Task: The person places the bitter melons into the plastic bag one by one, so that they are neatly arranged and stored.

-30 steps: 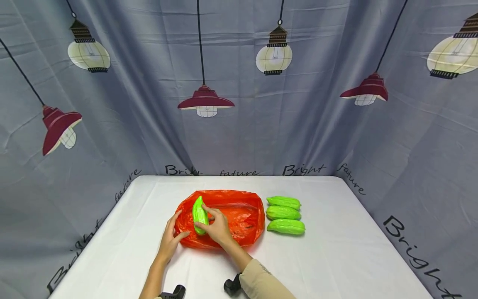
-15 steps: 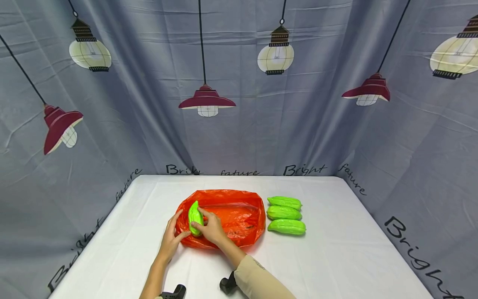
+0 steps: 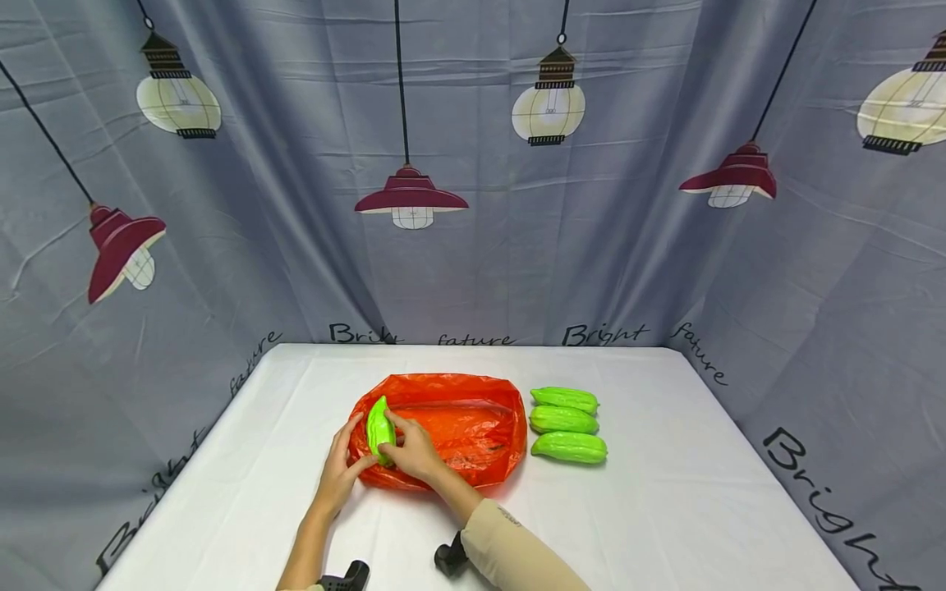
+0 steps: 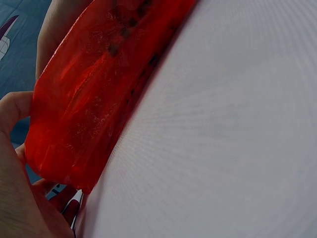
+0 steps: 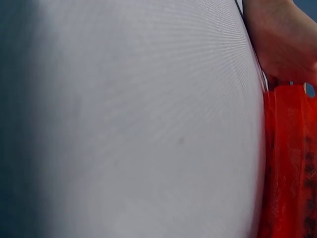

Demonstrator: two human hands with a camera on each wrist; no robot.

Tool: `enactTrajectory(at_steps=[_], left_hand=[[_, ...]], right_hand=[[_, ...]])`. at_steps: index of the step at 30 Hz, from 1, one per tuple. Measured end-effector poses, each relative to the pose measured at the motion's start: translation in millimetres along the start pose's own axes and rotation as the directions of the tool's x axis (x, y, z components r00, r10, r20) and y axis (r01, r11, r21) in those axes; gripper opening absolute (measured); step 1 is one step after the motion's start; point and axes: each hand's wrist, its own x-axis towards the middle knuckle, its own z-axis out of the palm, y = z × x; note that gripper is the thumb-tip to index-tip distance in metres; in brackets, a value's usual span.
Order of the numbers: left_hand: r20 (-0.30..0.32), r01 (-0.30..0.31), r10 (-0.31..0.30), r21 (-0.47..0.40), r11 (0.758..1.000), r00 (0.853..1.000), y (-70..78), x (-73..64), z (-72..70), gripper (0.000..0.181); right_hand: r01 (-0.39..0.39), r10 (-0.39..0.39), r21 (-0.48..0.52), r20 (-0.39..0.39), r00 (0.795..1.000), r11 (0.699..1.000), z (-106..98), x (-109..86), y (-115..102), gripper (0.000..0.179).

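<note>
In the head view, a bright green, ridged bitter melon (image 3: 380,435) stands lengthwise at the left side of an open red plastic bag (image 3: 473,435). My right hand (image 3: 416,451) pinches it between thumb and fingers, low over the bag's inside. My left hand (image 3: 337,472) holds the bag's left rim, thumb and fingers spread along it. Seen from the left wrist, the left hand (image 4: 20,163) has its thumb at the rim of the bag (image 4: 94,104) and other fingers partly hidden behind it. The right wrist view shows the bag (image 5: 292,158) and the left hand (image 5: 285,42), but not the melon.
Right of the bag, three more bitter melons (image 3: 567,421) lie in a column on the white tabletop (image 3: 665,492). A grey curtain (image 3: 480,271) printed with lamps surrounds the table's back and sides. Black wrist devices (image 3: 451,556) sit near the front edge.
My right hand has carried the bitter melon leftward, and slightly down, toward the bag's left wall. The left hand keeps its place on the rim.
</note>
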Motion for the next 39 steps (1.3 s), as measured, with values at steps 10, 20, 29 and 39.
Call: enactTrajectory(at_steps=[10,20,29,39], left_hand=[[0.014,0.001,-0.001,-0.010,1.000,1.000,0.9,-0.3,0.3,0.070],[0.018,0.023,-0.023,-0.003,1.000,1.000,0.8,0.0,-0.4,0.070],[0.018,0.011,-0.011,0.002,1.000,1.000,35.5,-2.2,-2.5,0.067],[0.032,0.031,-0.031,-0.003,1.000,0.999,31.8,-2.1,-3.4,0.068]], right_hand=[[0.052,-0.053,-0.072,-0.020,0.998,0.996,-1,0.3,7,0.057],[0.039,-0.038,-0.049,0.010,0.999,0.998,-1,2.1,7,0.058],[0.049,-0.048,-0.035,0.030,0.998,0.998,-1,2.7,10,0.060],[0.042,-0.043,0.009,0.061,0.997,0.999,-4,3.9,11,0.063]])
